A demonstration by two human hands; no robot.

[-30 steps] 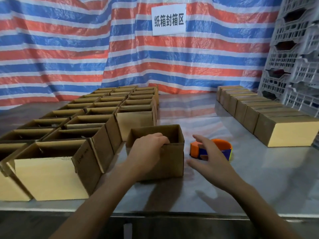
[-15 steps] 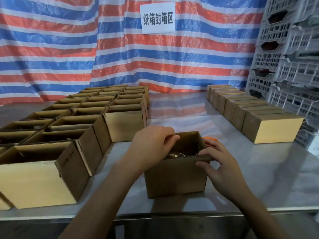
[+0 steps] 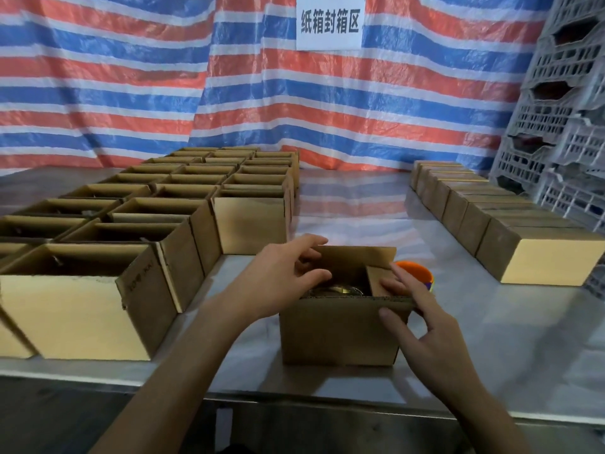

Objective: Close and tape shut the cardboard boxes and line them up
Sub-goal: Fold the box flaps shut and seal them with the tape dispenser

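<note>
The step in hand looks like folding the flaps in on one box, before any tape goes on. Nearest, at the front edge of the bench (image 3: 491,355), stands the small cardboard box (image 3: 340,332) being worked, its top not yet shut; something shiny lies inside, too dim to name. The left hand (image 3: 278,283) lies over the box's left edge with fingers loosely bent, gripping nothing that shows; the flap under it is hidden. The right hand (image 3: 422,326) is open, its straight fingers pushing the right side flap (image 3: 379,280) inward and its thumb on the front wall. The far flap (image 3: 357,255) stands half raised.

Next, I judge, both side flaps must go flat, then the long flaps over them, held down while one hand takes the orange tape dispenser (image 3: 414,270) just behind the box.

To the left sit many open boxes (image 3: 82,306); further right, a tidy row of closed boxes (image 3: 540,257) where this one probably belongs.
</note>
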